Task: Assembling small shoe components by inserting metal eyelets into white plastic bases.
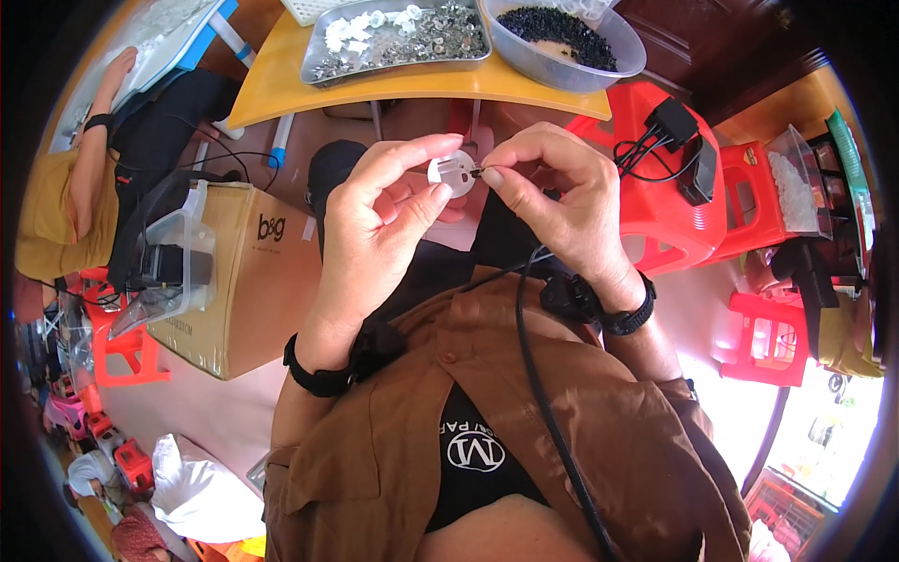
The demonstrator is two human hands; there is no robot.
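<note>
Between my hands, above my lap, is a small round white plastic part point(456, 172) with slots in it. My left hand point(386, 201) grips its left side between thumb and fingers. At its right edge, thumb and forefinger of my right hand point(554, 192) pinch a tiny dark piece point(477, 172), which touches or nearly touches the white part. The piece is too small to name. Beyond my hands, a metal tray point(398, 45) on the table holds white plastic parts and many small metal pieces. Beside it, a clear plastic bowl point(626, 66) contains small black pieces.
The yellow table point(272, 80) lies ahead. A cardboard box point(272, 309) with a plastic bin point(192, 272) stands at left, near another person's arm point(94, 159). Red stools point(670, 225) are at right, one carrying black adapters and cables point(672, 126). A black cable point(538, 393) runs down my front.
</note>
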